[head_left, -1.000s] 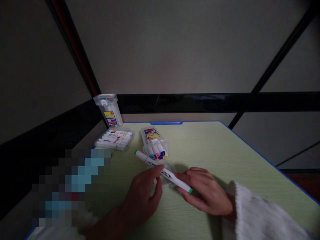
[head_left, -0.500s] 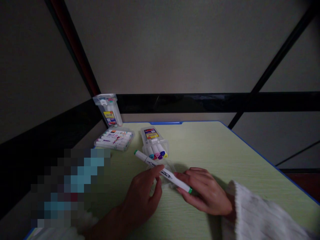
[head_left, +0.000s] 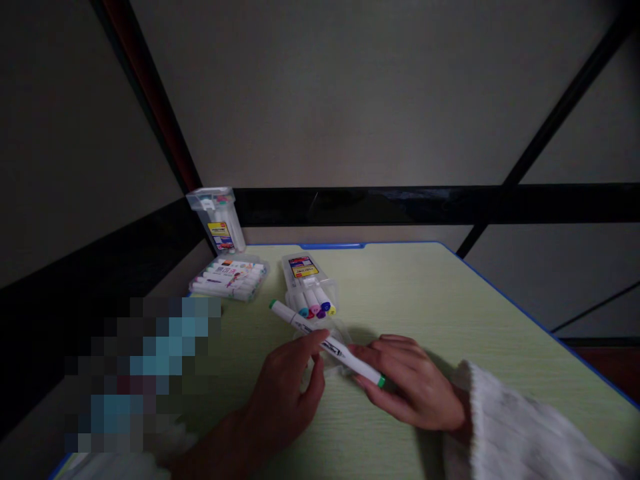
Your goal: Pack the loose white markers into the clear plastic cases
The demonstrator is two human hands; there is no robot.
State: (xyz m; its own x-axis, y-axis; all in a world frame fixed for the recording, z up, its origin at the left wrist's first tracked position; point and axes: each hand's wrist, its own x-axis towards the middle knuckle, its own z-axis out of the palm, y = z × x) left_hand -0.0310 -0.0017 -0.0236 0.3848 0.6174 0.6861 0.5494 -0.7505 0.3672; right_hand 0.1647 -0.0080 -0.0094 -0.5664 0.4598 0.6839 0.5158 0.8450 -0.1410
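A white marker (head_left: pixel 354 363) with green ends lies slantwise between my hands, above the table. My right hand (head_left: pixel 407 383) grips its lower right part between thumb and fingers. Around its middle, my left hand (head_left: pixel 287 377) has its index finger on the barrel and its thumb bent below. Behind the marker is an opened clear plastic case (head_left: pixel 306 283), lying on its side, with several markers showing coloured ends. The case's clear lid (head_left: pixel 340 330) is partly hidden by the marker and my fingers.
A flat pack of white markers (head_left: pixel 229 279) lies at the back left of the pale green table (head_left: pixel 400 287). Behind it stands a tall clear marker case (head_left: pixel 217 220). A blue edge borders the table, with walls behind. A blurred-out patch (head_left: pixel 165 360) covers the left side.
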